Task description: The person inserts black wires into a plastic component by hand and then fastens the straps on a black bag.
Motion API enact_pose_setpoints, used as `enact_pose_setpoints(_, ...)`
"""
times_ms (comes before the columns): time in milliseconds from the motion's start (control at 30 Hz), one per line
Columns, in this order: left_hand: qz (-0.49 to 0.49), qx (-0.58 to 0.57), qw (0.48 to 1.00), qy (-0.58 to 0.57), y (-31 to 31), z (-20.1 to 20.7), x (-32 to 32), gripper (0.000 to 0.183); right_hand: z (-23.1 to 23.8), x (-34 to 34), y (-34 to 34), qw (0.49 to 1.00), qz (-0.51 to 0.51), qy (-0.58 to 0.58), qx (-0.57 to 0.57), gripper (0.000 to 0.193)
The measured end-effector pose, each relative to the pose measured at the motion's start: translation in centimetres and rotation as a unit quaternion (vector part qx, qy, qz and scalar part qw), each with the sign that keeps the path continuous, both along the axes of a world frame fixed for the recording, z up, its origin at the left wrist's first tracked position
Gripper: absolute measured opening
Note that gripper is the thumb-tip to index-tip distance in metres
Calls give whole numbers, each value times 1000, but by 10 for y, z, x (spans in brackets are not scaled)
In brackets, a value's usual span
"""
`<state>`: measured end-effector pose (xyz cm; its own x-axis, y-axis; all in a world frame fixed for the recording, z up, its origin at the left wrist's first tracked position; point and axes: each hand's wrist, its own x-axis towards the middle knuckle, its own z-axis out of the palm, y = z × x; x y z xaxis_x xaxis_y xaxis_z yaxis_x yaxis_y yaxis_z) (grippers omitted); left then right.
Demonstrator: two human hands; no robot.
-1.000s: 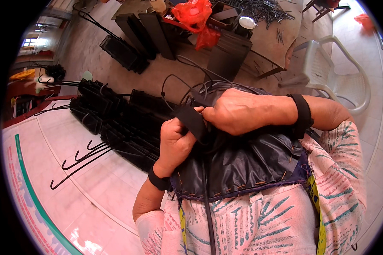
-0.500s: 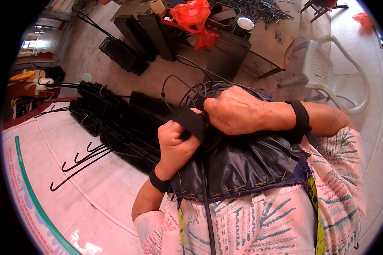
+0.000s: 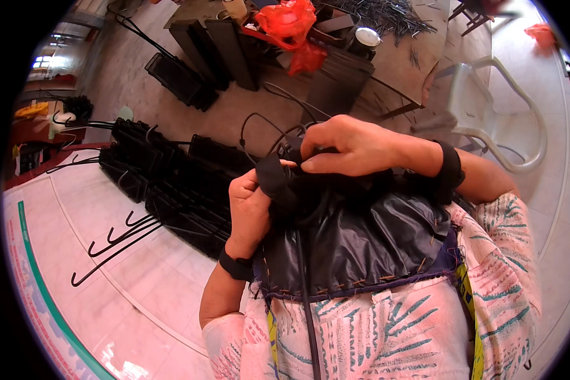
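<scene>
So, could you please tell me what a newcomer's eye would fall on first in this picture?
The two hands meeting at the centre: the left hand grips a black strap, while the right hand pinches dark material just above a shiny black sheet spread over the lap. Next, the red bag glows at the top among clutter, and black racks lie stacked on the floor to the left, beside a white chair at the upper right.

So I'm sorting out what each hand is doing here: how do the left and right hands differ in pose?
The left hand is closed in a fist around a black strap, forearm rising from below; the right hand lies flatter, fingertips pinching at black material, forearm coming across from the right. The left sits lower, the right above. Both wear black wristbands and work over the black sheet.
</scene>
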<state>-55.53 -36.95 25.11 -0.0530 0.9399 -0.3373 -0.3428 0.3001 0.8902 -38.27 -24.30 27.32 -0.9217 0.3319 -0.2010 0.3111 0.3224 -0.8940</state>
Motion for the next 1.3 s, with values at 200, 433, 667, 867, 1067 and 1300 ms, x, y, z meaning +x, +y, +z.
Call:
enact_pose_setpoints(200,-3,99,991,87,4,-14,-2,26,-2,4,-2,992,-25,125,-16,26)
enact_pose_setpoints(433,5,-52,986,-158,7,-20,-3,24,14,-5,3,988,25,-55,-141,28)
enact_pose_setpoints(667,14,-73,981,-181,13,-9,5,22,-7,-6,4,979,121,52,-157,22)
enact_pose_setpoints(867,-24,-81,979,-184,12,-16,-3,21,5,-11,6,987,157,-31,-10,21)
enact_pose_setpoints(1067,-34,-85,971,-220,15,-18,-2,21,-5,-13,15,971,193,19,-142,13)
enact_pose_setpoints(1300,-34,-66,975,-211,17,-18,-2,22,-11,-15,12,943,290,153,48,26)
